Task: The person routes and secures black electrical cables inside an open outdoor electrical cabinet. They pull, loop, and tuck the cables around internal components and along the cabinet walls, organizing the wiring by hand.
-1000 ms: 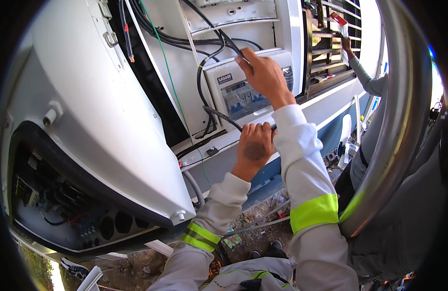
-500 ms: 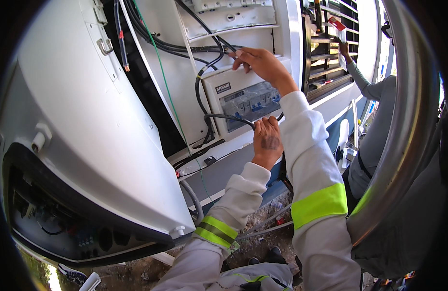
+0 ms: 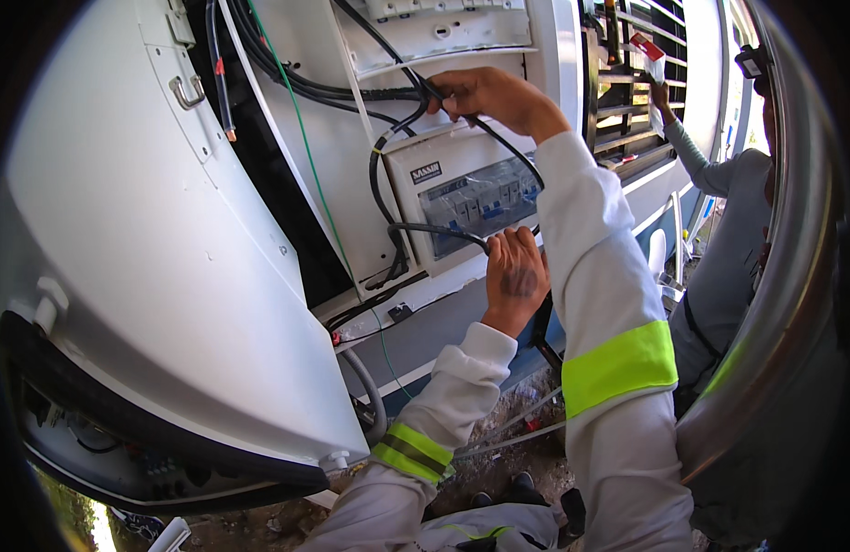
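My right hand (image 3: 499, 99) is closed around a black cable (image 3: 511, 147) above the breaker box, where several black cables cross. From its fingers, the cable bends down to the right, past the box's front. Lower down, my left hand (image 3: 517, 276) is closed on another stretch of black cable (image 3: 434, 228), which loops in from the left; its end is hidden by the hand. Between both hands sits the white breaker box (image 3: 405, 166), its clear window showing a row of breakers with blue parts (image 3: 480, 207).
A large white cabinet door (image 3: 167, 230) fills the left. A thin green wire (image 3: 307, 152) hangs beside a cut cable end (image 3: 224, 101). A metal pipe (image 3: 802, 304) stands at right, near another person (image 3: 729, 230) reaching toward a slatted vent (image 3: 627, 101).
My right hand has shifted slightly left and its wrist has turned, showing the cable running down to the right. My left hand has moved slightly down and right, still gripping its cable.
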The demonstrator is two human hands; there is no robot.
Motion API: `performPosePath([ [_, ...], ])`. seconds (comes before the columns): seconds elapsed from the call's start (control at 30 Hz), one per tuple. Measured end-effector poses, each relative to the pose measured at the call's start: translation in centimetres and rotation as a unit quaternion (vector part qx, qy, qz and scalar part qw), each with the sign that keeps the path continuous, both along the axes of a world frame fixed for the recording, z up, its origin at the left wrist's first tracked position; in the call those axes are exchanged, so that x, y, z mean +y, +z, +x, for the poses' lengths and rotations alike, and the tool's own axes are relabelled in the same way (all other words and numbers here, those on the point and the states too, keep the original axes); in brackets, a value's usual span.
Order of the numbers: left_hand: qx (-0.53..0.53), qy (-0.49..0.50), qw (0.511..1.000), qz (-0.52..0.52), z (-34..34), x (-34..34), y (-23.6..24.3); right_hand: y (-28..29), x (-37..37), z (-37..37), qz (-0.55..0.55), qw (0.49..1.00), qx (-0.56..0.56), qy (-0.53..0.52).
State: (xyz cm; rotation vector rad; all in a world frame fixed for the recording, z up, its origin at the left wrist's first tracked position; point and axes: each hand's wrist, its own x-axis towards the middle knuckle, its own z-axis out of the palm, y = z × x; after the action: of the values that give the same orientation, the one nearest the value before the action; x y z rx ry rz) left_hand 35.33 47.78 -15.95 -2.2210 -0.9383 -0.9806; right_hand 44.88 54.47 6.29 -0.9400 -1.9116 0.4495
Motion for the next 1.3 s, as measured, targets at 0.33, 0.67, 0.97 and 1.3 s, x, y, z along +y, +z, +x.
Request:
performPosePath([
  [0.33, -0.014, -0.017, 1.0, -0.017, -0.9, -0.6, -0.2, 0.6, 0.0, -1.0, 0.013, 0.995, -0.047, -0.084],
  [0.67, -0.017, -0.152, 0.985, -0.084, -5.7, -1.9, -0.8, 1.1, -1.2, 4.9, -0.161, 0.983, 0.029, 0.086],
  [0.97, -0.052, -0.251, 0.966, -0.035, -8.5, -2.1, 0.3, -4.1, -5.9, 12.9, -0.052, 0.981, 0.188, -0.02],
  [1.3, -0.073, -0.295, 0.951, -0.062, -10.6, -2.4, 1.3, -7.3, -7.6, 10.6, 0.096, 0.958, 0.212, -0.168],
])
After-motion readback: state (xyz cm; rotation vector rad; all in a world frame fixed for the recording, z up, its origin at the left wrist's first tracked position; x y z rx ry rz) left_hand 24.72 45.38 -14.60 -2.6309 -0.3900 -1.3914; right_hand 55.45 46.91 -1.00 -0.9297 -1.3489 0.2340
